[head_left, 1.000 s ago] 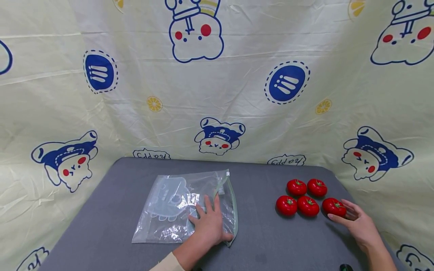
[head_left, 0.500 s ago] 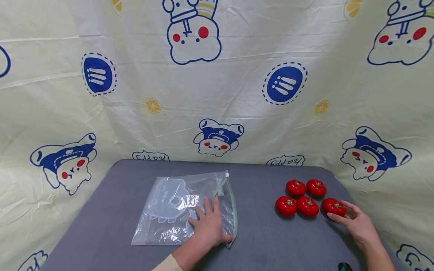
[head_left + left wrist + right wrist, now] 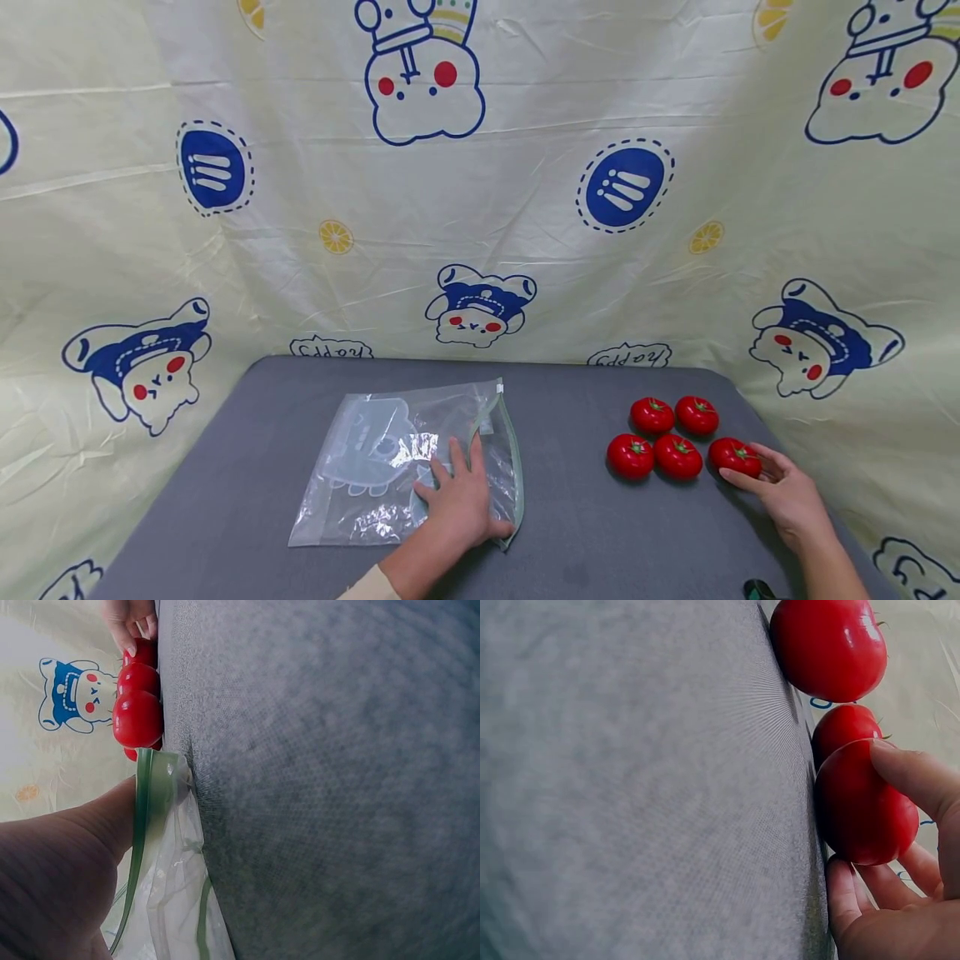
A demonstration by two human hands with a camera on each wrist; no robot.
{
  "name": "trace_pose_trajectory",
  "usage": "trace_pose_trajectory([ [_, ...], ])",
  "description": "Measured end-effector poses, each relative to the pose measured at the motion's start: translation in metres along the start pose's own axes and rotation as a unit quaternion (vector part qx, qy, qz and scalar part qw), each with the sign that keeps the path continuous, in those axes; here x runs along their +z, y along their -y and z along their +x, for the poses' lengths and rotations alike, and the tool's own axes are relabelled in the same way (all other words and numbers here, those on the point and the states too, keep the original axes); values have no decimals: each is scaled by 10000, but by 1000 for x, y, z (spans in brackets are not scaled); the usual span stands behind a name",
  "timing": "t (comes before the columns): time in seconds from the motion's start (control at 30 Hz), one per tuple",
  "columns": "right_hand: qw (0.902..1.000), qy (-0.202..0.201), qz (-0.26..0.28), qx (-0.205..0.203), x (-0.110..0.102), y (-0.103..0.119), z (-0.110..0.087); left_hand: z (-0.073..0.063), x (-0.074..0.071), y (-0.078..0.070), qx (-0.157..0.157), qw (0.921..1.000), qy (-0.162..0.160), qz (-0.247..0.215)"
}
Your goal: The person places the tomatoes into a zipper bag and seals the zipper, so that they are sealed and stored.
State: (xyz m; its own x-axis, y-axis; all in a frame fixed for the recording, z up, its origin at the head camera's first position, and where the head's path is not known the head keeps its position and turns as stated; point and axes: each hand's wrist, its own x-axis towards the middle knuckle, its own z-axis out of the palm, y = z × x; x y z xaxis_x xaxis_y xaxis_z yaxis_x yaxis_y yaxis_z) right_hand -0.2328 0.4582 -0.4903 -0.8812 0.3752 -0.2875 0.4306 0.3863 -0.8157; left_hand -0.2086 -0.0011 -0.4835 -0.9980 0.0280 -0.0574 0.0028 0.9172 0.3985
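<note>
A clear zip bag (image 3: 367, 517) with a green-edged opening lies flat on the grey table, its opening toward the right. My left hand (image 3: 457, 504) rests on it near that end with fingers spread; in the left wrist view the bag's green edge (image 3: 142, 817) stands beside the hand. On the right, my right hand (image 3: 787, 496) holds the rightmost red tomato (image 3: 733, 457) between thumb and fingers. That tomato (image 3: 866, 806) is still at table level in the right wrist view. Several other tomatoes (image 3: 678, 457) sit close together just left of it.
The grey table (image 3: 240, 467) has a patterned curtain (image 3: 300, 167) hanging behind and beside it. A small dark object (image 3: 757, 589), cut off by the frame, lies near the front edge below my right hand.
The head view has shifted slightly. Both hands, the bag and the tomatoes keep their places on the table.
</note>
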Motion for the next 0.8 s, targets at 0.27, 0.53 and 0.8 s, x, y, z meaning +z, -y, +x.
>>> trace_pose_trajectory([
  [0.27,9999,-141,-7,-41,2,1,-4,-1,-2,0,-9,10000,31,-12],
  [0.53,9998,-217,12,-10,5,2,-11,0,-2,0,-20,10000,63,-2],
  [0.8,9994,-330,-43,2,8,3,-17,0,-3,-1,-48,9999,110,-5],
])
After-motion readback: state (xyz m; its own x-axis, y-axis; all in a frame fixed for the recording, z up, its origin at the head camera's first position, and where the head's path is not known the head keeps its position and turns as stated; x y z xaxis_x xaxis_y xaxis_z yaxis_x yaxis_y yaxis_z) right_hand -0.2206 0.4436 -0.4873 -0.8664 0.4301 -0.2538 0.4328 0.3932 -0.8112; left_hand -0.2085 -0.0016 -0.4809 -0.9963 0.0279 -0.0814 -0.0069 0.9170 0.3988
